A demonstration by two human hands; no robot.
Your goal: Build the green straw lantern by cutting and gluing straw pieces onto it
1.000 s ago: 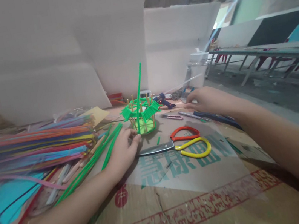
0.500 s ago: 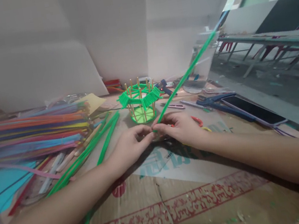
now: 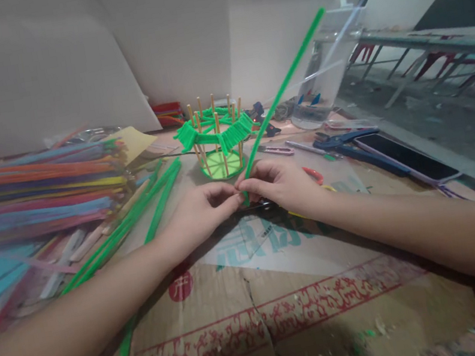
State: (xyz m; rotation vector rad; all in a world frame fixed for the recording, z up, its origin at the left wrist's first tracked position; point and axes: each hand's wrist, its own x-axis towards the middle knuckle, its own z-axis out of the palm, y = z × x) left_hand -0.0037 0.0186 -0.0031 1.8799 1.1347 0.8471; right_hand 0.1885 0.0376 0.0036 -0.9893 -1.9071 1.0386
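My right hand pinches a green pipe cleaner near its lower end; the long part slants up to the right. A short end of it shows below the fingertips. My left hand meets the right one there, thumb and forefinger closed at the same end, their exact contact partly hidden. Just beyond the hands stands a small round structure with wooden stick posts, a light green base and a green pipe-cleaner roof rim. Red-handled scissors lie partly hidden behind my right hand.
Bundled coloured pipe cleaners and loose green ones lie at left. A glue gun, a clear plastic container, a craft knife, blue-handled pliers and a phone sit behind and right. Cardboard covers the table.
The green pipe cleaner has swung more upright, and its lower end now shows beneath the fingertips. Both hands stay together. The view has shifted slightly, so the table things appear higher.
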